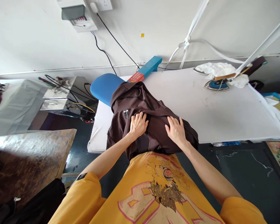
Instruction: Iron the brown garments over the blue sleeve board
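Note:
A dark brown jacket (158,109) lies bunched at the near edge of the white padded ironing table (224,121), part of it over the blue sleeve board (105,87). A small label (126,114) shows on its left part. My left hand (138,125) is closed, its fingers curled over a fold of the jacket near the label. To the right, my right hand (176,130) rests on the cloth with its fingers stretched out and the thumb apart. The near edge of the jacket touches my yellow shirt.
An iron (217,84) stands at the far right of the table, beside a crumpled white cloth (216,70). A teal arm (151,67) with a red label runs behind the jacket. A metal machine (60,96) with cables and a brown wooden table (35,161) are on the left.

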Tool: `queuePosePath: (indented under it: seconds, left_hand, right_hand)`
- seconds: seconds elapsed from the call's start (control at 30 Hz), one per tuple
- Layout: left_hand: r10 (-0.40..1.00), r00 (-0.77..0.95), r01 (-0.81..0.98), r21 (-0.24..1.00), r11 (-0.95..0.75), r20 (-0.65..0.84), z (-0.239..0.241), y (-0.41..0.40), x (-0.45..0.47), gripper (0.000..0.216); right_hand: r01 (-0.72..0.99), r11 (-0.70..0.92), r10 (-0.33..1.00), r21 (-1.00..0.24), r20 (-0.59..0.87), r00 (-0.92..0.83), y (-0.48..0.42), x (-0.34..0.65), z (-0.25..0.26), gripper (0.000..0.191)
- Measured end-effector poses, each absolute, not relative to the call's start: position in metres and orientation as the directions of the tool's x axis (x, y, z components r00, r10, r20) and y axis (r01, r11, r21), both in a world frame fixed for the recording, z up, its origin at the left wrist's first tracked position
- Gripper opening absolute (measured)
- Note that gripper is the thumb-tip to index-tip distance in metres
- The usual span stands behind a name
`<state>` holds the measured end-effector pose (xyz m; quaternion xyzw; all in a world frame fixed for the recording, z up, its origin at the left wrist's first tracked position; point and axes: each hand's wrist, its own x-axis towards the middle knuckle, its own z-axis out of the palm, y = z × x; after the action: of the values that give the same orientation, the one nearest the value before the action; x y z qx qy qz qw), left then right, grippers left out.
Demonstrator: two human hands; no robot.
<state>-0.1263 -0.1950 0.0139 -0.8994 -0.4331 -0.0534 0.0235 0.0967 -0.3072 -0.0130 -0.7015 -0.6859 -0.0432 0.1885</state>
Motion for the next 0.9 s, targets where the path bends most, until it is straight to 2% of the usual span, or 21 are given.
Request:
queuePosePath:
  seconds: [0.17,0.3,0.47,0.57,0.73,0.83,0.9]
  left_hand:
    - [0.729,0.663,0.732,0.058,-0.679,0.171,0.019,-0.2,-0.141,0.045]
    - [0.69,0.699,0.682,0.119,-0.722,0.186,0.034,-0.188,-0.135,0.041]
    - [0.492,0.859,0.488,0.065,-0.87,0.141,0.045,-0.159,-0.103,0.049]
    - [0.416,0.904,0.414,0.036,-0.909,0.104,0.043,-0.144,-0.089,0.044]
    - [0.369,0.929,0.369,-0.019,-0.929,0.031,0.044,-0.135,-0.085,0.036]
    - [0.384,0.923,0.383,-0.018,-0.923,-0.025,0.051,-0.134,-0.089,0.048]
    - [0.369,0.928,0.367,-0.05,-0.929,-0.049,0.054,-0.133,-0.09,0.047]
  right_hand:
    - [0.968,0.048,0.905,-0.244,0.421,0.062,-0.32,0.098,-0.001,0.041]
    - [0.952,0.109,0.908,-0.287,0.419,0.022,-0.309,0.102,0.012,0.04]
    - [0.936,0.213,0.898,-0.28,0.434,-0.075,-0.29,0.1,0.017,0.038]
    - [0.915,0.306,0.888,-0.264,0.425,-0.174,-0.288,0.093,0.016,0.039]
    - [0.915,0.321,0.906,-0.243,0.359,-0.223,-0.286,0.083,0.011,0.039]
    - [0.927,0.282,0.922,-0.246,0.337,-0.191,-0.285,0.084,0.008,0.039]
    - [0.923,0.291,0.919,-0.252,0.342,-0.197,-0.286,0.085,0.007,0.038]
